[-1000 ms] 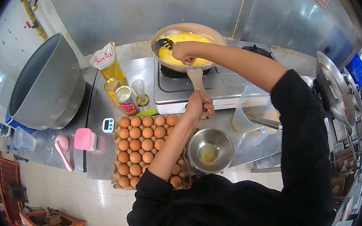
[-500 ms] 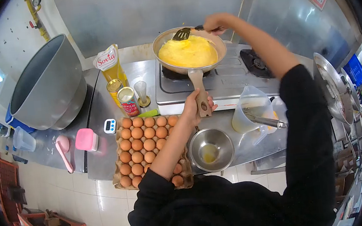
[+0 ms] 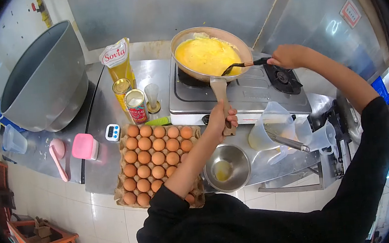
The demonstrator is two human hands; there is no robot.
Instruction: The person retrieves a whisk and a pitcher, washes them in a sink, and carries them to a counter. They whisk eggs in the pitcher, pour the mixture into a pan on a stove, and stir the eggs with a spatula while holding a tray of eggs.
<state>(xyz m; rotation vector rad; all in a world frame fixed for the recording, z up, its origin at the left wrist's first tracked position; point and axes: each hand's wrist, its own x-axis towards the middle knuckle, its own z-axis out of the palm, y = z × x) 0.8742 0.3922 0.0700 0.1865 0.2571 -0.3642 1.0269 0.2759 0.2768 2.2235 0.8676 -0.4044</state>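
My left hand (image 3: pixel 222 120) is closed round the handle (image 3: pixel 219 91) of a frying pan (image 3: pixel 243 46) above the left burner. Yellow egg (image 3: pixel 204 55) spreads over the pan's bottom. My right hand (image 3: pixel 286 57) grips a black spatula (image 3: pixel 250 63) by its handle end, and the spatula's blade touches the egg's edge at the pan's lower right. Under my left forearm lies a carton of brown eggs (image 3: pixel 158 145). A steel bowl (image 3: pixel 227 167) with a little yellow liquid stands below my left hand.
The stove (image 3: pixel 247 90) has a second burner (image 3: pixel 281 78) at right. A plastic jug (image 3: pixel 271 126) holds a whisk (image 3: pixel 290 141). At left stand an oil pouch (image 3: pixel 117 58), two cans, a timer (image 3: pixel 112 132), a pink-lidded box (image 3: pixel 83 146), a pink scoop (image 3: pixel 58 155) and a large grey pot (image 3: pixel 40 80).
My right hand has moved right and down, bringing the spatula from the pan's top to its lower right edge. The pan is tilted more, and the view has shifted slightly.
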